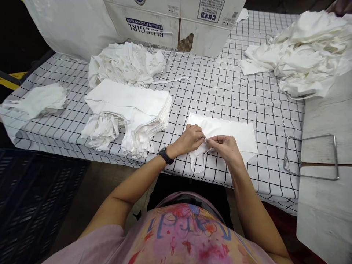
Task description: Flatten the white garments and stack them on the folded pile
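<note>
A white garment with thin straps (233, 134), perhaps a camisole, lies flat on the checked tablecloth before me. Over its near left part, my left hand (193, 139) is closed in a pinch on a small white bit of the strap. My right hand (225, 146) meets it fingertip to fingertip, pinching the same spot from the right. A strap loop (198, 168) hangs below the fingers towards the table edge. What exactly sits between the fingertips is too small to make out. Left of my hands lies a neat stack of similar white garments (132, 101), straps bunched at its near side.
Loose white garments (126, 64) are heaped behind the stack, with a smaller pile (45, 99) at far left. Another big heap (310, 55) lies at right. A printed carton (167, 25) stands at the back. A bent metal wire frame (334, 156) rests by a cardboard sheet (324, 212).
</note>
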`<state>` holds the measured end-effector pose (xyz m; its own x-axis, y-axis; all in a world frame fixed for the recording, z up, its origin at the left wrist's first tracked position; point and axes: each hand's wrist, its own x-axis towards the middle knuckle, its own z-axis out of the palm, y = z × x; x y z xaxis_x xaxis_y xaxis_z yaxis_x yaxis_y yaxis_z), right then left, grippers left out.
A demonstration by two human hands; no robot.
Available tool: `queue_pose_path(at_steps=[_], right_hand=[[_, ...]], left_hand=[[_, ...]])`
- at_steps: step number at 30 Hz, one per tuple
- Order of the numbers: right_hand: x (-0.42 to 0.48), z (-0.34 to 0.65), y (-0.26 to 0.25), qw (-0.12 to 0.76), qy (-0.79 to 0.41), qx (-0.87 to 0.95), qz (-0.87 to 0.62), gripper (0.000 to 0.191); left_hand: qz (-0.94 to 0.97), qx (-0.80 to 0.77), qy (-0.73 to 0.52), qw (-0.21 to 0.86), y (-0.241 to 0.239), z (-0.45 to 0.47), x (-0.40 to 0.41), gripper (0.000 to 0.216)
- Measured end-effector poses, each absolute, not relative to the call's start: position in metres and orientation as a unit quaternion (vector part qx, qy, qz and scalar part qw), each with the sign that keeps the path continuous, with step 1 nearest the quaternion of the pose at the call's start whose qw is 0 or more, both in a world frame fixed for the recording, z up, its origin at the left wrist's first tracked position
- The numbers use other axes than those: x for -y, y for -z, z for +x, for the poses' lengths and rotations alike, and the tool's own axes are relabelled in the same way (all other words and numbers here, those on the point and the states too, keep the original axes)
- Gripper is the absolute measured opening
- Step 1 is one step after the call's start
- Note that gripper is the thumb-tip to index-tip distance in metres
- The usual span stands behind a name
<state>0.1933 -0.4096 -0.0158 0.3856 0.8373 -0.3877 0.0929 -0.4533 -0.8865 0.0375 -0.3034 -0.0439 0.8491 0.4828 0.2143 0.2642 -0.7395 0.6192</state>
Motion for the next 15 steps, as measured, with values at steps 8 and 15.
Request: queue_pose_path(at_steps=[8,15], right_hand=[[0.4153,0.1952,0.0193,0.444,-0.446,0.324,-0.706,0.033],[0.4135,0.1941,0.0204,0.429,-0.459,0.334,-0.702,0.033]], left_hand=[[0.890,-0.238,-0.237,0.307,0.0462,0.0426,0.3053,0.008],[0.894,-0.236,-0.240,0.295,0.0476,0.0445,0.3064,0.007]])
